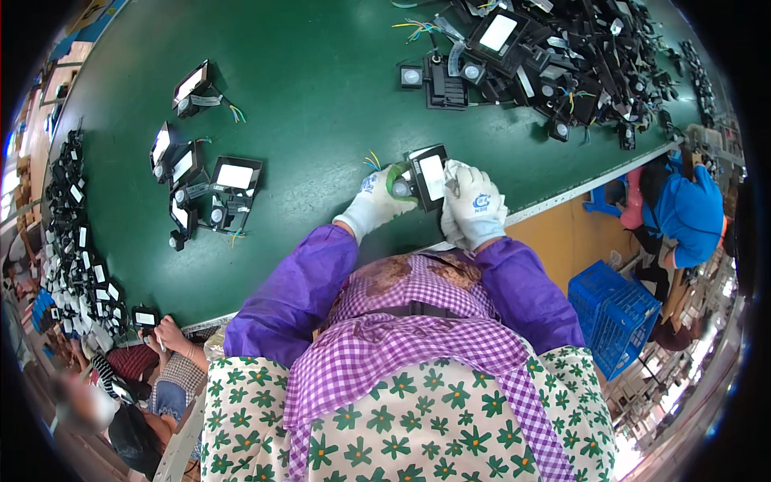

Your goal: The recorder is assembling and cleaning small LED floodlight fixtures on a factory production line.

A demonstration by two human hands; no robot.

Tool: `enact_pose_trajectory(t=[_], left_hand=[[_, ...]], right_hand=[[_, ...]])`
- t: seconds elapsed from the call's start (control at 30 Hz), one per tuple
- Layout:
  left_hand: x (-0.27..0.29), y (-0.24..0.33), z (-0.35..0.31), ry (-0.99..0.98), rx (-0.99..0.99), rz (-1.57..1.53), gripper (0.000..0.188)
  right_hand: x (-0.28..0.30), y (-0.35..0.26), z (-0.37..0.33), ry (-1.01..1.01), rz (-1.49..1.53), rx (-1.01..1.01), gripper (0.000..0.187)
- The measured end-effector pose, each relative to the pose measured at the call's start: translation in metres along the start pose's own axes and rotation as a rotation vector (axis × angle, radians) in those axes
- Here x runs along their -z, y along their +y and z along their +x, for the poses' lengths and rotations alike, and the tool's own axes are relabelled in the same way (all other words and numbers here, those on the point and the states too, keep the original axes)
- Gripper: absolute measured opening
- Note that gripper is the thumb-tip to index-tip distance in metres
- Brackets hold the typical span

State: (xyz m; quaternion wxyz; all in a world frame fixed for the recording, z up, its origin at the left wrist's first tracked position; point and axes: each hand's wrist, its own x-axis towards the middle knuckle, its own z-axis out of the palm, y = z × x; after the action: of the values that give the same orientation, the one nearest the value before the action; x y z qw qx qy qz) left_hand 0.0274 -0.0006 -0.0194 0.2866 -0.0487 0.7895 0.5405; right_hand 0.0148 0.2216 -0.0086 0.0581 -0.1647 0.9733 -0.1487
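Both of my hands wear pale work gloves and meet over the green table. Between them is a small black floodlight [433,176] with a white front panel, a round sensor and loose coloured wires. My left hand [379,198] is closed around its sensor side, with the wires poking out above the fingers. At the opposite edge of the lamp, my right hand [475,201] is closed on a crumpled pale cloth [454,228], which touches the lamp's side. The fingertips under the cloth are hidden.
Several similar floodlights [234,175] lie on the green table [309,88] to the left. A large heap of them [554,72] covers the far right. More line the left edge, near a co-worker's hand [169,332]. A blue crate [614,313] stands beyond the table's right edge, near another person [695,209].
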Motion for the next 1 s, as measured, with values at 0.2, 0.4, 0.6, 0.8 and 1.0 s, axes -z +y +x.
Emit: enact_pose_trajectory(t=[0.2, 0.4, 0.6, 0.8, 1.0], left_hand=[[-0.002, 0.01, -0.007, 0.038, 0.05, -0.005, 0.06], [-0.015, -0.005, -0.012, 0.159, -0.024, -0.111, 0.06], [-0.021, -0.017, -0.008, 0.142, 0.069, -0.021, 0.052], [-0.017, -0.003, -0.013, 0.132, 0.102, 0.004, 0.054], [-0.022, -0.005, -0.009, 0.142, 0.157, -0.025, 0.055]], right_hand=[[-0.013, -0.035, -0.025, -0.038, 0.028, -0.006, 0.027], [-0.001, -0.035, -0.011, 0.077, 0.063, 0.19, 0.017], [0.005, -0.038, 0.075, 0.073, 0.014, 0.056, 0.014], [0.028, -0.055, 0.045, -0.169, 0.005, 0.265, 0.017], [0.03, -0.063, 0.095, -0.015, 0.066, 0.167, 0.025]])
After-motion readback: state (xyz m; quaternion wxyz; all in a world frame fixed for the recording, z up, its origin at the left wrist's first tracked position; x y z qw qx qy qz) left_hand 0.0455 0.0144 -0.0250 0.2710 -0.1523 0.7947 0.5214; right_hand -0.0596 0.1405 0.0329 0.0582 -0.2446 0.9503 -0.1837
